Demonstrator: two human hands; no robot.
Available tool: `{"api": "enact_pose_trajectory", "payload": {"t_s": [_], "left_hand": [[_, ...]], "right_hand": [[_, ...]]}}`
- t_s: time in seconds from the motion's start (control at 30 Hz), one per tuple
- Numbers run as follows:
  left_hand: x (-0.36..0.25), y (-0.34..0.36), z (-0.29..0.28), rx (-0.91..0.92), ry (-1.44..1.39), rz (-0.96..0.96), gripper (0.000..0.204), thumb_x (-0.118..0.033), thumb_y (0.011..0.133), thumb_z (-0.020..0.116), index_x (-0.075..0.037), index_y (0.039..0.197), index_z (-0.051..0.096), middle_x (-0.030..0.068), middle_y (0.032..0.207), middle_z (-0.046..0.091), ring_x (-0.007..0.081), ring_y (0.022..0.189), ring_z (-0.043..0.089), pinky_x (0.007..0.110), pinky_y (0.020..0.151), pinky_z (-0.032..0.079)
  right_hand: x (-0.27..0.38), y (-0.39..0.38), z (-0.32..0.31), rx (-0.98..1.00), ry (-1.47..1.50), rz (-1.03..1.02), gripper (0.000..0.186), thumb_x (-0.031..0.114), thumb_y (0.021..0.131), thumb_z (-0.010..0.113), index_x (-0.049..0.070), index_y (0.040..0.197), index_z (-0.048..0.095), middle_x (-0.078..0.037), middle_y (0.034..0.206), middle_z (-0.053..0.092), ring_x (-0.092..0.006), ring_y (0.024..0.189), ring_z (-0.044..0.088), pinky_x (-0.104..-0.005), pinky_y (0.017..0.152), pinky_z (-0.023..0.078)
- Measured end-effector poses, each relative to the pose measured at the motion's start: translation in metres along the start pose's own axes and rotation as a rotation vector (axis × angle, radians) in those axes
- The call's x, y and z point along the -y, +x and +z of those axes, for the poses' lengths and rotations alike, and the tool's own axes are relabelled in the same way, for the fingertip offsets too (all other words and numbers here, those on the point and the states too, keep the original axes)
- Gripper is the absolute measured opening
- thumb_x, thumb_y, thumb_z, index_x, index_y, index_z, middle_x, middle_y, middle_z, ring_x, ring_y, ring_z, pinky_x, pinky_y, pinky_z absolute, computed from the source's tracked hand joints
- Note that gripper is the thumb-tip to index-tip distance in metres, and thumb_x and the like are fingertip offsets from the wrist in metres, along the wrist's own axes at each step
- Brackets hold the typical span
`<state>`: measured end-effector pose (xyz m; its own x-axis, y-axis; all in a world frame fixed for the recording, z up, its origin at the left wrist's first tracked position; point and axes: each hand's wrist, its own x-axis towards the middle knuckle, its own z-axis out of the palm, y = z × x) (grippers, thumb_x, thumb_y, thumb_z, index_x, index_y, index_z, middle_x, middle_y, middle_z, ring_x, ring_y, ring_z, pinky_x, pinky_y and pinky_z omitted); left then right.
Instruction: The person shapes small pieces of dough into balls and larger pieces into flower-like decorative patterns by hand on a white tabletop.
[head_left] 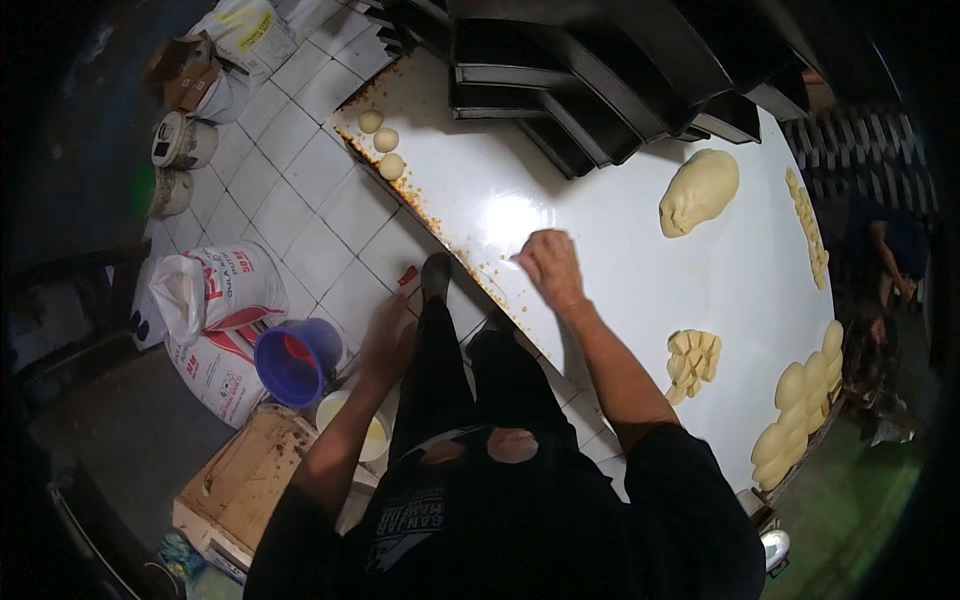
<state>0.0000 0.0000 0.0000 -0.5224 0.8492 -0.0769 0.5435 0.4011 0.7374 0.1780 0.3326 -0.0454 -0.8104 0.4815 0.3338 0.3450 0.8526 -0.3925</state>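
Head view: right hand point(548, 266), fingers curled and empty, rests on the white worktop point(600, 230) edge; left hand point(388, 340), loosely open, hangs over a white bowl point(352, 422); cut dough pieces point(692, 362) lie rightward, nearer the right hand.

This was a bakery's workroom. A broad white worktop point(600, 210) carried a big lump of dough point(698, 190), cut dough pieces point(692, 358) and rolled dough balls point(384, 142). Dark baking tins point(590, 90) were stacked behind, and flour sacks point(222, 320) sat on the tiled floor point(300, 200).
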Motion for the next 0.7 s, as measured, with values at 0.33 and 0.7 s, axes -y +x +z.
{"api": "enact_pose_trajectory", "payload": {"t_s": [0.33,0.7], "left_hand": [[-0.004,-0.056,-0.003,-0.071,0.154,-0.122,0.046,-0.006,0.095,0.073,-0.001,0.139,0.06,0.0212,0.134,0.066,0.0414,0.125,0.064,0.046,0.105,0.053],[0.006,0.015,-0.013,-0.049,-0.06,-0.177,0.039,-0.013,0.1,0.069,-0.003,0.137,0.061,0.0193,0.135,0.066,0.0341,0.118,0.069,0.042,0.098,0.057]], "right_hand": [[0.054,-0.015,0.018,0.128,0.641,0.506,0.046,0.033,0.105,0.056,-0.001,0.137,0.06,-0.019,0.128,0.07,-0.0409,0.129,0.058,-0.0468,0.12,0.038],[0.05,-0.075,-0.062,0.141,0.284,0.439,0.05,0.016,0.101,0.07,0.008,0.148,0.056,-0.018,0.146,0.063,-0.037,0.131,0.064,-0.0419,0.112,0.05]]}}
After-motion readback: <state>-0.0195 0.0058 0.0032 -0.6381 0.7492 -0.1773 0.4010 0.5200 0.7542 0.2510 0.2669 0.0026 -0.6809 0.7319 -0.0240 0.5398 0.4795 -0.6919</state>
